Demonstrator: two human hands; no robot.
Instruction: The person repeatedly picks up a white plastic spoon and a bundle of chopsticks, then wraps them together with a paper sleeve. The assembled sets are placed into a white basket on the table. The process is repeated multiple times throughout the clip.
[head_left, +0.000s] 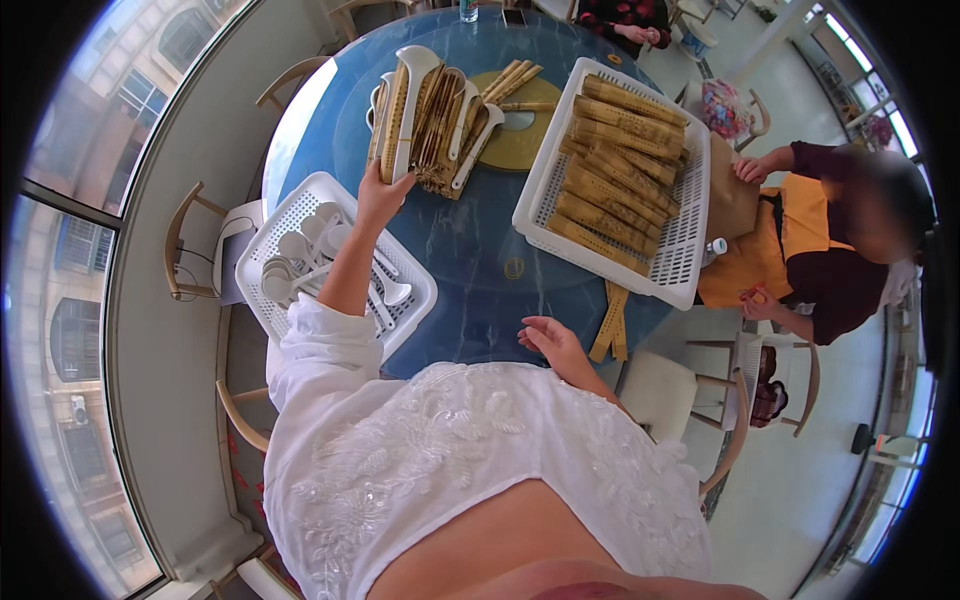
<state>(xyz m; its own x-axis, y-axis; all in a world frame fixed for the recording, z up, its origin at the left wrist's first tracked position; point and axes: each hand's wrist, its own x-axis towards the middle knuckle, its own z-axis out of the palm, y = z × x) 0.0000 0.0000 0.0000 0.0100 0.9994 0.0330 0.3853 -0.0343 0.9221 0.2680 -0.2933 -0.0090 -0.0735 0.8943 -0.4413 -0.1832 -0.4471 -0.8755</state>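
Observation:
Reaching out over the far left of the table, my left hand (383, 197) is closed round the lower end of a white ladle (406, 125) and a yellow patterned sleeve (391, 120) beside it. The ladle's bowl points away from me. Right next to it is a pile of yellow sleeves (432, 125), with more white ladles (483, 145) lying on and against it. My right hand (560, 350) is at the near table edge, its fingers loosely apart with nothing in them. A rubber band (513, 268) lies on the table beyond it.
A white basket (420, 310) of loose white ladles and spoons sits at the left. A larger white basket (530, 215) holds several patterned yellow packs (620, 185). Flat yellow strips (610, 325) lie at the right edge. A co-worker in an orange apron (805, 215) sits at the right.

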